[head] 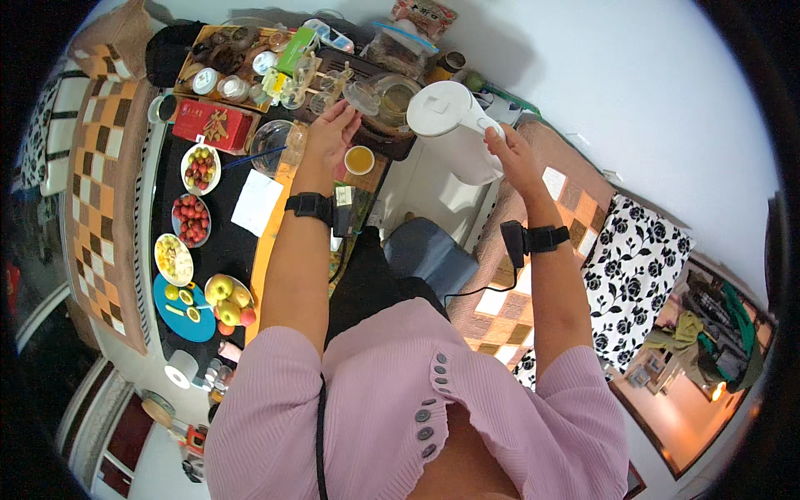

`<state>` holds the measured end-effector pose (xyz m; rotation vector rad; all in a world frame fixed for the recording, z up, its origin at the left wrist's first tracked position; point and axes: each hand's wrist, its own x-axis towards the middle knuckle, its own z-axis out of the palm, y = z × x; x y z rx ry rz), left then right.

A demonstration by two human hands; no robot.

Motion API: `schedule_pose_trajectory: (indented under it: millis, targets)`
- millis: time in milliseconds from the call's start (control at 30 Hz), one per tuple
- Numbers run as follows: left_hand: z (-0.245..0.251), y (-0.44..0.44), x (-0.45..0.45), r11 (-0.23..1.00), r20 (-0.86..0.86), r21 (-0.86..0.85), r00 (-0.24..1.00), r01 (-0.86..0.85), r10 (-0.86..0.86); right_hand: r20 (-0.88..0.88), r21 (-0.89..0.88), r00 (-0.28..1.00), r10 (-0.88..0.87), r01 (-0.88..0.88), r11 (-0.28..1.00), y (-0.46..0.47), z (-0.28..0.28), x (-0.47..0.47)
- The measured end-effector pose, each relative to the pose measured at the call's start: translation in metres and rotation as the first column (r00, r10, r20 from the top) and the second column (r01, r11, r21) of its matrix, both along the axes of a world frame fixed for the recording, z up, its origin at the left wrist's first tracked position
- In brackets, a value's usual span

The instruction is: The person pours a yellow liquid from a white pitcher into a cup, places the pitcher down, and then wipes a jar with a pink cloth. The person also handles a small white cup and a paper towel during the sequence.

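Note:
At the upper middle, my left hand (334,134) pinches a clear round lid (361,98), tilted beside a glass pot (397,99) that stands on a dark tea tray (400,146). My right hand (515,156) grips the handle of a white electric kettle (453,128), which is just right of the glass pot. The kettle's spout side faces the pot; whether water flows cannot be seen. Below my left hand sits a small white cup of yellow-brown liquid (359,160). Small glass cups (322,102) hang on a wooden rack left of the lid.
Left on the black table are a red tin (212,127), a glass bowl (270,147), plates of fruit (190,220), a blue board (181,315) with cut fruit, and a white paper (257,202). A blue stool (431,256) stands below, beside a checkered sofa (562,200).

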<state>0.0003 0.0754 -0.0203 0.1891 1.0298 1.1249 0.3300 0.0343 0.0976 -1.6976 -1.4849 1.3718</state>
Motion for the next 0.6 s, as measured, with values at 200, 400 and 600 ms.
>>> schedule_pose_trajectory:
  millis: [200,400,600]
  targets:
    - [0.003,-0.016,-0.010,0.999,0.047,0.000,0.998,-0.044,0.044,0.083,0.037,0.996,0.025,-0.029,0.999,0.012,0.002,-0.004]
    - [0.005,-0.016,-0.010,1.000,0.028,0.023,0.999,-0.016,0.015,0.086,0.029,0.995,0.045,-0.048,0.998,0.019,-0.013,-0.002]
    - [0.014,-0.009,-0.008,0.999,0.066,0.023,0.997,-0.028,0.026,0.127,0.014,0.990,0.055,-0.057,0.998,0.029,-0.008,-0.009]
